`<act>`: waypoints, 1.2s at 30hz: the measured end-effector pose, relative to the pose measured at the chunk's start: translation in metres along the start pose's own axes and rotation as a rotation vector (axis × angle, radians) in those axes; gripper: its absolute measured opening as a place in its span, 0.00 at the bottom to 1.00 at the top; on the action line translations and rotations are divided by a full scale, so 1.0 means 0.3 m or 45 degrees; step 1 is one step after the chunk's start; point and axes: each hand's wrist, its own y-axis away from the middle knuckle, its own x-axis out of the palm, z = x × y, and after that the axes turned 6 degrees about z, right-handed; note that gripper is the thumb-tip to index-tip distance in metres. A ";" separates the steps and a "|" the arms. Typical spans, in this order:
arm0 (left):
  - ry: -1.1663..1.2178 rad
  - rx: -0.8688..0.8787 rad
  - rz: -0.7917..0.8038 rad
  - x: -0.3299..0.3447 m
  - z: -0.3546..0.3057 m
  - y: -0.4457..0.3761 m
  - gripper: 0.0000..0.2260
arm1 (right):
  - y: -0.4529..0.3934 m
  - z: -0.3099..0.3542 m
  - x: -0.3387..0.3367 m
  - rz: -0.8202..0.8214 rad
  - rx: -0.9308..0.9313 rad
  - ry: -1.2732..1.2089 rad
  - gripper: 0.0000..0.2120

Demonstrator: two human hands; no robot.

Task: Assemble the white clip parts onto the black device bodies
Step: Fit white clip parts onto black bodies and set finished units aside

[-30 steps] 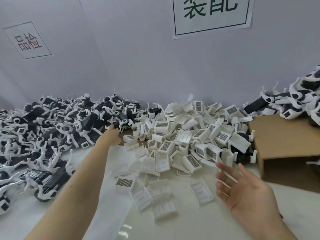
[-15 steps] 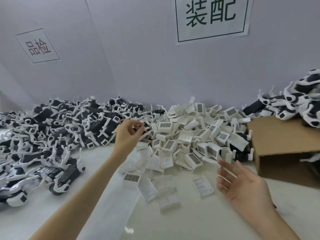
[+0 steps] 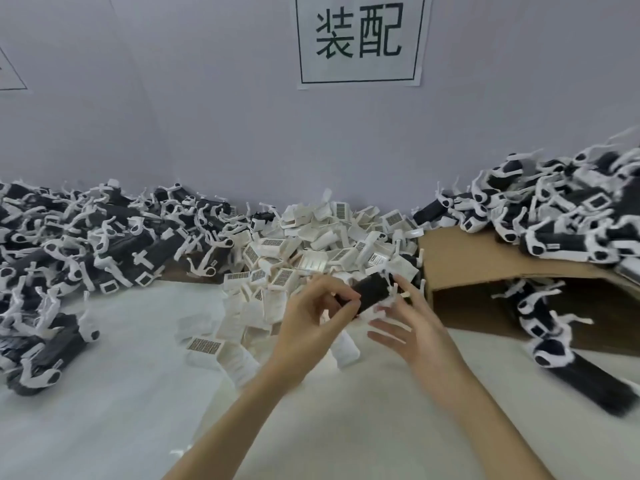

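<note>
A pale wall (image 3: 207,133) closes off the whole far side from 10 to 2 o'clock, carrying a paper sign (image 3: 360,39) with two printed characters at 12. Below it a white table (image 3: 121,393) stretches toward the viewer.

At 9 o'clock a broad heap of black device bodies (image 3: 86,251) with white fittings covers the table's left side. At 3 o'clock more bodies are piled on and under a flattened cardboard box (image 3: 467,265). At 12 o'clock, between the two, lies a mound of white clip parts (image 3: 311,251), many showing barcode labels, spilling toward the middle of the table.

Just in front of that mound, both bare hands meet in the air. The left hand (image 3: 311,327) pinches one black device body (image 3: 370,296) between thumb and fingertips. The right hand (image 3: 412,327) has its fingers spread and mostly straight; they lie against the body's right end, where a small white piece shows, but blur hides whether they grip it.

Likely risks: the left hand's pinch is light and near one end, so the body could twist or drop if the right hand pushes before it is braced. The loose clips just below could be knocked and slide further. Picking a clip by feel from the tangle could lift two at once.

Open room lies at 6 to 8 o'clock, where bare tabletop runs toward the viewer. The cardboard edge at 2 o'clock and the heaps on both sides limit any sideways sweep.
</note>
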 end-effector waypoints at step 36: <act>0.455 -0.589 0.060 -0.019 0.043 0.052 0.25 | 0.056 -0.036 -0.052 0.041 0.042 0.218 0.29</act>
